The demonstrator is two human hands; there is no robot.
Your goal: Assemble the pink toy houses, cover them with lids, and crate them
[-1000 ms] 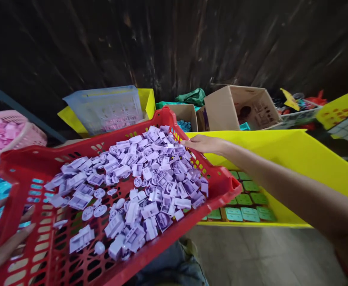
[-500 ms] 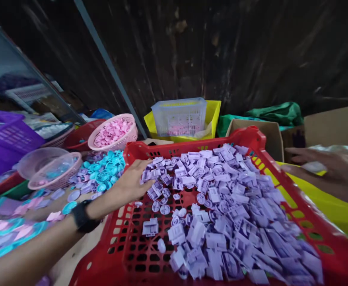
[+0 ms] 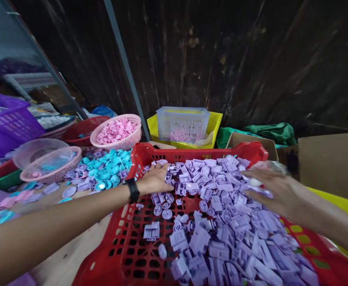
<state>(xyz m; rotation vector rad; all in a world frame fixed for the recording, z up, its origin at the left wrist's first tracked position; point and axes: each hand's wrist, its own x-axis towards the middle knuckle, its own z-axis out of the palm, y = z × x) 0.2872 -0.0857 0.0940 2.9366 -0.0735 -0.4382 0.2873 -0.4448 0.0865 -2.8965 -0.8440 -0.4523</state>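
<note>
A red slatted plastic crate (image 3: 123,246) is seen from above, heaped with small lilac plastic parts (image 3: 221,222). The left hand (image 3: 156,179), a black watch (image 3: 133,190) on its wrist, lies palm down on the parts at the crate's far left corner, fingers loosely spread and closed on nothing. The right hand (image 3: 271,188) rests flat on the heap near the far right corner; something pale and blurred lies under its fingers, and whether it is gripped cannot be told.

The parts are judged loose and likely to slide, so sorting is best done with flat, shallow sweeps kept inside the rim. Between the two hands the heap is thin and the red floor shows through; nearer than the right hand the pile is deepest and stands close to the rim, where spilling is likeliest.

Beyond the left hand, a raised crate wall stands just past the fingertips. Left of that hand, teal caps (image 3: 104,171) and more lilac pieces are scattered on the bench (image 3: 63,262), with a pink basket (image 3: 116,134) further off. Beside the right hand, a cardboard box (image 3: 330,163) limits outward room.
</note>
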